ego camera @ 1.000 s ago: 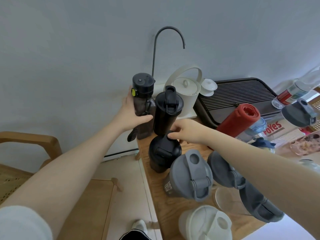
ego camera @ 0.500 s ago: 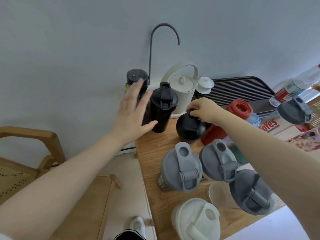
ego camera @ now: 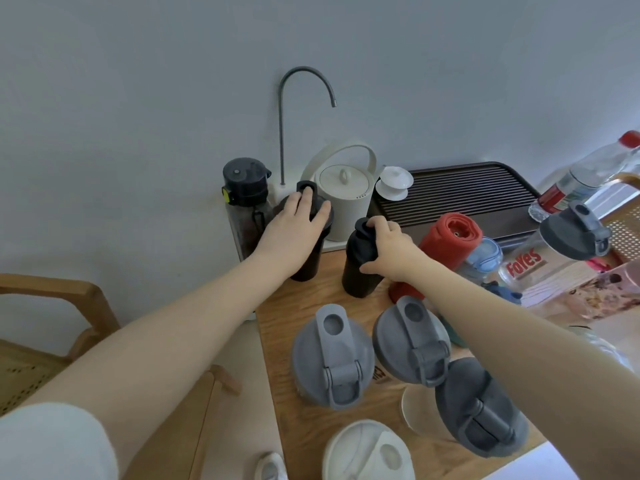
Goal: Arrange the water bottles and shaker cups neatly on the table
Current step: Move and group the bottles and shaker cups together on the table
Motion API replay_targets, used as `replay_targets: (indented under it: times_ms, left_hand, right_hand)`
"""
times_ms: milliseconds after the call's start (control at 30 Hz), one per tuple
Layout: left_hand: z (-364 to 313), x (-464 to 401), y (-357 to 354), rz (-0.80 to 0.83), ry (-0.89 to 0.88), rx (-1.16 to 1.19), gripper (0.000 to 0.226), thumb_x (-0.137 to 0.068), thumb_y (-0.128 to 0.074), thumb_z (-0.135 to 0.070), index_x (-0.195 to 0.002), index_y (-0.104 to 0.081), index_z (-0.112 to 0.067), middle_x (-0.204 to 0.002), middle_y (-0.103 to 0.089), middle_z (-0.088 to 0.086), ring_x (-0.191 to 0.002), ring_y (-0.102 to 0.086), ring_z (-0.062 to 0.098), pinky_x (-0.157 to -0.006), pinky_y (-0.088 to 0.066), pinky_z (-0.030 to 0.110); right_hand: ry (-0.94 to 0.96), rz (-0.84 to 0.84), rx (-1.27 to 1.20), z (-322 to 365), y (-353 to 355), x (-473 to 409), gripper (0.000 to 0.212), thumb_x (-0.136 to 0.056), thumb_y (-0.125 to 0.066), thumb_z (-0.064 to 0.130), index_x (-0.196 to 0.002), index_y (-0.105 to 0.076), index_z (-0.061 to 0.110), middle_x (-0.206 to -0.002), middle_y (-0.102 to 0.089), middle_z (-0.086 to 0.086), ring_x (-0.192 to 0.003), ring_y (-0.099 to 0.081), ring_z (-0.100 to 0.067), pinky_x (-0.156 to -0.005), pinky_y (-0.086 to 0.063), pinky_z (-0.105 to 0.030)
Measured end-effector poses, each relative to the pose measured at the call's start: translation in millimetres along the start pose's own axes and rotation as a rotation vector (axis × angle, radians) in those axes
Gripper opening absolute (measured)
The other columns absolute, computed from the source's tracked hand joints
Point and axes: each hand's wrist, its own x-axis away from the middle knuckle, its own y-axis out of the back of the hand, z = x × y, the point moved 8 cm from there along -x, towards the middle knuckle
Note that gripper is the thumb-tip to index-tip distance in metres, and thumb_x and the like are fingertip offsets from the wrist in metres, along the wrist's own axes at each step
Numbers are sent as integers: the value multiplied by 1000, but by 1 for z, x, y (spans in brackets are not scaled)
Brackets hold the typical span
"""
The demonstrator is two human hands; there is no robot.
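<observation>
Two black shaker cups stand near the back left of the wooden table (ego camera: 304, 422). My left hand (ego camera: 294, 225) grips the top of the left black shaker (ego camera: 306, 261). My right hand (ego camera: 389, 249) grips the lid of the right black shaker (ego camera: 358, 271), which stands upright. A dark translucent bottle (ego camera: 246, 199) stands against the wall at the far left. Three grey-lidded shakers (ego camera: 332, 355) (ego camera: 412, 339) (ego camera: 479, 410) and a white-lidded one (ego camera: 369, 453) stand at the front.
A cream kettle (ego camera: 344, 192) under a curved spout (ego camera: 306, 95) and a dark slatted tray (ego camera: 457, 190) sit at the back. A red bottle (ego camera: 450, 242), a clear plastic bottle (ego camera: 585, 180) and another grey-lidded shaker (ego camera: 571, 233) crowd the right. A wooden chair (ego camera: 69, 306) stands left.
My left hand moved from the dark translucent bottle onto the left black shaker's top. My right hand carried the other black shaker from the front toward the back and set it beside the first.
</observation>
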Motion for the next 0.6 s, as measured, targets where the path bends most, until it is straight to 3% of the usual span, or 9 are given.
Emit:
replay_targets:
  times_ms: [367, 500, 600]
  left_hand:
    - [8, 5, 1, -29, -13, 89, 72, -91, -54, -19, -148, -9, -15, -155, -4, 17, -141, -8, 32, -100, -39, 39]
    - [11, 7, 3, -31, -38, 202, 70, -91, -54, -21, -148, -13, -15, -156, -3, 14, -143, -5, 29, -110, -27, 40]
    - [6, 21, 9, -154, -145, 325, 63, -87, -58, -19, -142, -31, -9, -154, -18, 16, -142, -13, 32, -114, -17, 42]
  right_hand:
    - [76, -54, 86, 18, 6, 1, 62, -83, -63, 39, -135, -33, 24, -128, -40, -15, -114, -44, -39, -91, -42, -40]
    - [158, -45, 129, 31, 9, 14, 54, -82, -64, 28, -129, -41, 16, -121, -42, -13, -101, -54, -31, -78, -42, -32]
    - [192, -7, 123, 39, 2, 26, 55, -81, -65, 29, -129, -43, 15, -118, -44, -11, -94, -52, -26, -76, -41, -30]
